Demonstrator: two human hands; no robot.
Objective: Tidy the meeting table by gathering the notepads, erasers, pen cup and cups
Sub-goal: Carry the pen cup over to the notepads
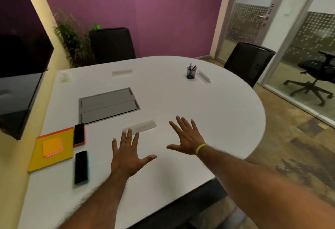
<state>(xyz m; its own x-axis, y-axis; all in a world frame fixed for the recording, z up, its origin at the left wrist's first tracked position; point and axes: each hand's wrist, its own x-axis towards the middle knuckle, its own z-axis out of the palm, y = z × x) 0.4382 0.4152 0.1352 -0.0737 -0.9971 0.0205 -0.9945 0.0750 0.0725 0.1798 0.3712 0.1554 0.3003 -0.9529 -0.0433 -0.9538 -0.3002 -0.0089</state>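
A yellow notepad [53,151] with an orange sticky-note pad [52,146] on top lies at the table's left edge. Two black erasers sit beside it: one with a red base [79,134], one with a teal base [81,167]. A dark pen cup [190,73] with several pens stands far right on the white table [208,112]. A pale cup [66,76] stands at the far left corner. My left hand [126,156] and my right hand [186,138] hover over the table's middle, fingers spread, holding nothing.
A grey cable hatch [107,104] is set into the table. Three pale flat name-plate-like strips lie on it, the nearest [140,126] just beyond my left fingers. Black chairs [248,62] stand at the far side. A dark screen [20,91] hangs left. Glass door right.
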